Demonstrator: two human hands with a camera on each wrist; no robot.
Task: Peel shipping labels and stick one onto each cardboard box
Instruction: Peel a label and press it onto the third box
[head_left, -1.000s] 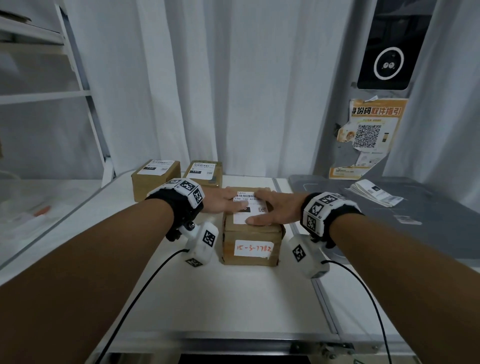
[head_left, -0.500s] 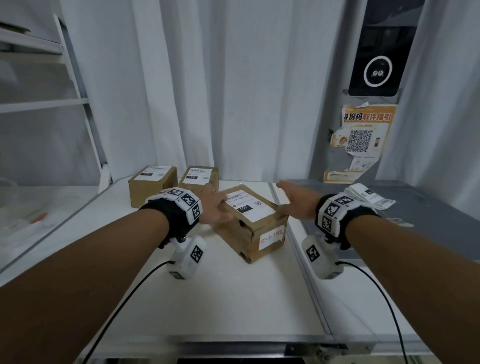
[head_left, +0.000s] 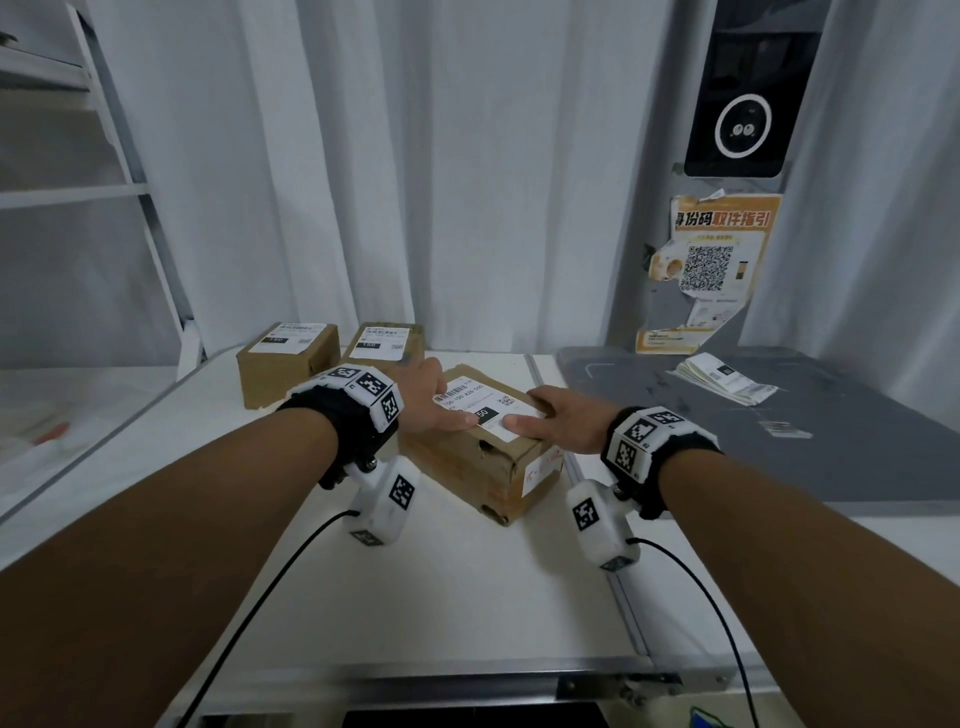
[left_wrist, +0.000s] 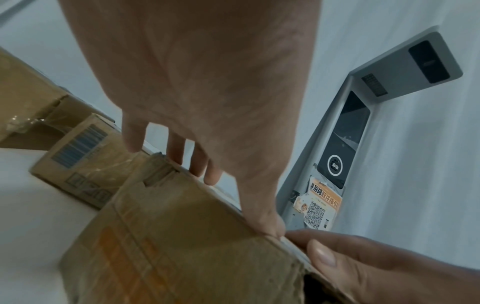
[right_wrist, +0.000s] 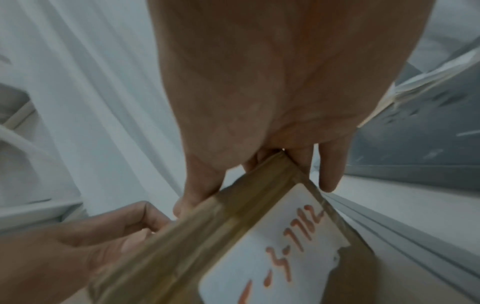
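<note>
A worn brown cardboard box (head_left: 467, 467) sits turned at an angle on the white table (head_left: 415, 582). A white shipping label (head_left: 485, 408) is stuck on its top, and a paper with red handwriting (head_left: 543, 465) on its side. My left hand (head_left: 428, 400) grips the box's far left corner, thumb on the label and fingers down the far side (left_wrist: 176, 152). My right hand (head_left: 553, 415) grips the right corner, thumb on the label's edge and fingers (right_wrist: 328, 174) over the far side. Close up, the box (right_wrist: 168, 253) fills the wrist views.
Two more labelled boxes (head_left: 285, 364) (head_left: 384, 345) stand at the back of the table, close behind my left hand. A stack of labels (head_left: 722, 382) lies on the grey surface (head_left: 727, 467) to the right. A metal rail (head_left: 623, 597) divides the two surfaces. White shelving (head_left: 130, 182) stands at the left.
The box has been turned from square-on to angled. My right hand lifted off toward the right, then came back onto the box's right corner. My left hand stayed on the box.
</note>
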